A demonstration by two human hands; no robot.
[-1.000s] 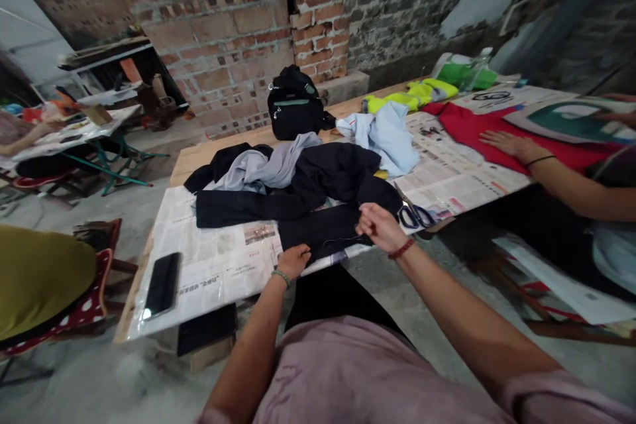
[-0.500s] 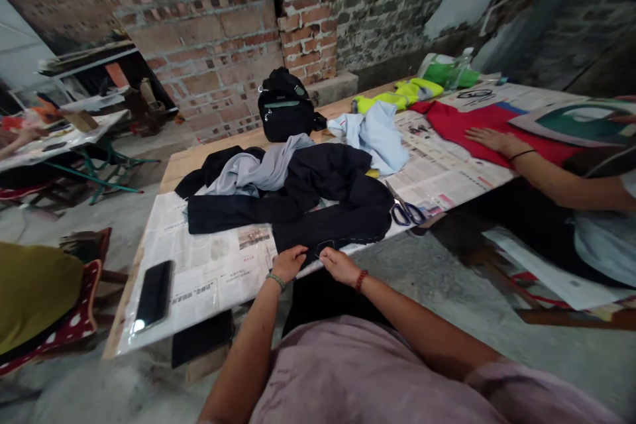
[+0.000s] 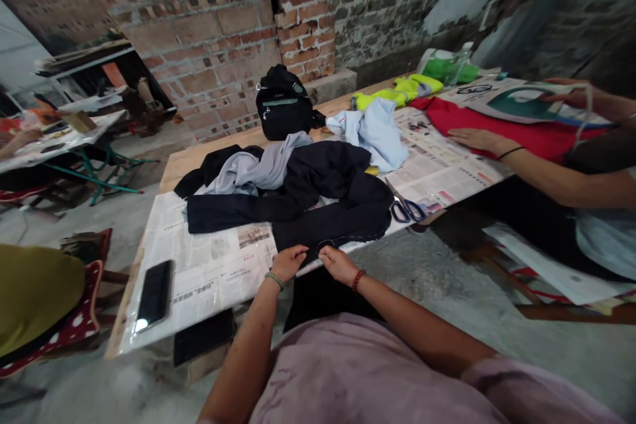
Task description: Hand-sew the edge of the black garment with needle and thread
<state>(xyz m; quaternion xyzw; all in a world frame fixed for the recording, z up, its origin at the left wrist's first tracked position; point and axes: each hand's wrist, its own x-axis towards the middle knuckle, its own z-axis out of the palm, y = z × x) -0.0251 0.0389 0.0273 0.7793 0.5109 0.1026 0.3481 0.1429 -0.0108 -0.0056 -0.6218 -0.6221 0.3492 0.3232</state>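
Note:
A black garment (image 3: 328, 222) lies along the near edge of the table, with a line of white stitches on its hem towards the right. My left hand (image 3: 289, 263) is closed, pinching the hem between thumb and fingers. Just to its right, my right hand (image 3: 339, 265) is closed in a pinch at the same hem. A thin loop of thread shows by its fingertips; whatever lies between them is too small to make out. Scissors (image 3: 407, 209) with dark blue handles rest right of the garment.
Newspaper under clear plastic covers the table (image 3: 209, 278). A phone (image 3: 154, 295) lies at left, a black bag (image 3: 284, 106) behind the grey cloth (image 3: 248, 172), and a light blue cloth (image 3: 380, 139) beyond. At right, a co-worker moves an iron (image 3: 521, 103) near red fabric (image 3: 541, 139).
The co-worker's iron has moved left and back over the red fabric, and their near hand has shifted slightly left. My hands stay almost in place at the hem.

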